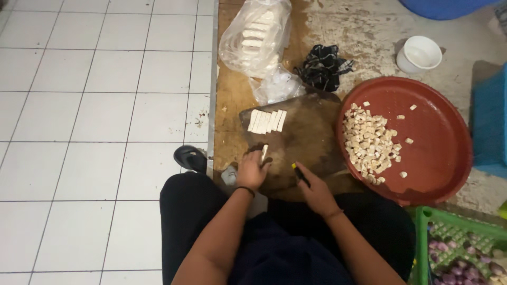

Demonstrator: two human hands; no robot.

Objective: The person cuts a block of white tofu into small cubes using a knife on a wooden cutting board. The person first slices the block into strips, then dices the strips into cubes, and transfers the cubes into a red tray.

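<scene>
My left hand [252, 169] rests on a dark wooden cutting board [311, 138] and pins down a pale strip [264, 152] of a tempeh-like food. My right hand [315, 188] grips a knife with a dark and yellow handle [299, 173]; the blade runs toward the strip and is hard to make out. A row of several more pale strips [267, 121] lies further back on the board. Right of the board, a round red tray [438, 137] holds a heap of small cut cubes [369, 142].
A clear plastic bag [253, 37] with more pale blocks lies at the back, with a dark checked cloth [323, 66] and a white cup [420, 53] nearby. A green crate [454, 248] with purple shallots is at my right knee. A black sandal [191, 157] sits on white floor tiles to the left.
</scene>
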